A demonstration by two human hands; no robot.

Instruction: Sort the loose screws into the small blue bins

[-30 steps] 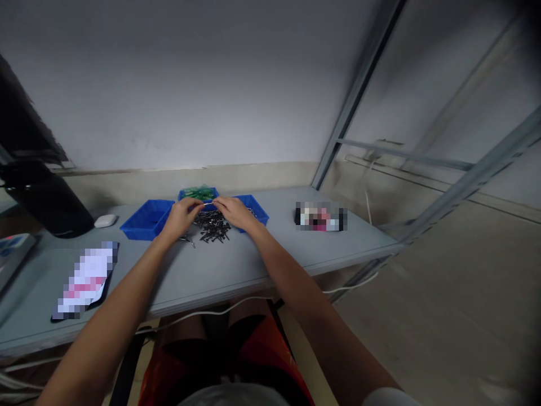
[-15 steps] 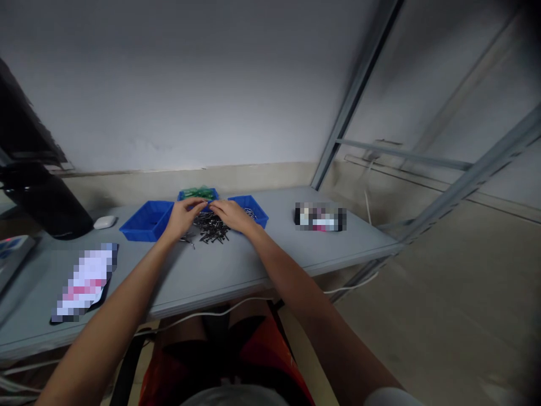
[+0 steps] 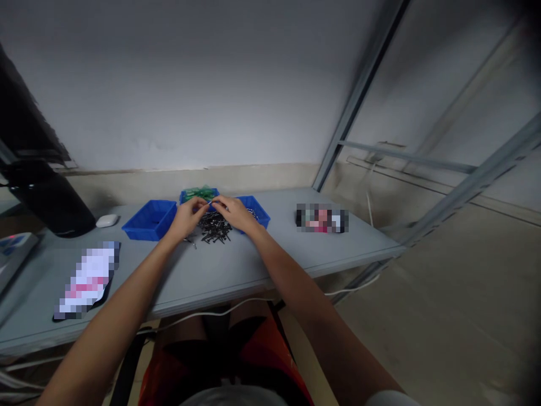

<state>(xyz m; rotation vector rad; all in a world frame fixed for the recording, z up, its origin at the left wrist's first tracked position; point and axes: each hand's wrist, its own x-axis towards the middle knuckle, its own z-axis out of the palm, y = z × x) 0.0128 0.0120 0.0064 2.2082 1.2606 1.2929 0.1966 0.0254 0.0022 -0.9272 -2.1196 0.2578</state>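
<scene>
Silvery metal glints where my two hands meet: a slim bright piece (image 3: 209, 202) sits between the fingertips, too small from here for me to make out its shape. My left hand (image 3: 187, 217) pinches it from the left and my right hand (image 3: 234, 212) from the right, the fingertips nearly touching, both held above the far half of the desk (image 3: 291, 245).

Right under them I see a loose pile of dark screws (image 3: 214, 229), spreading toward the near side, with a few lighter metal bits (image 3: 191, 243) beside my left wrist. Three blue trays stand around the pile. The left tray (image 3: 141, 233) is just beyond my left wrist; the far tray (image 3: 181, 197) carries green pieces (image 3: 200, 193); the right tray (image 3: 262, 220), partly behind my right hand, has shiny metal parts in it.

Farther left on the desk I get a small white case (image 3: 107, 220), a black bottle (image 3: 53, 200) behind it, and, nearer, a phone (image 3: 88, 279) with its screen blurred out. A pale device (image 3: 17, 251) pokes in at the left edge. Over on the right lies a blurred item (image 3: 322, 219) that I cannot identify. Beyond the desk's right end stands a grey metal frame (image 3: 359, 90).
</scene>
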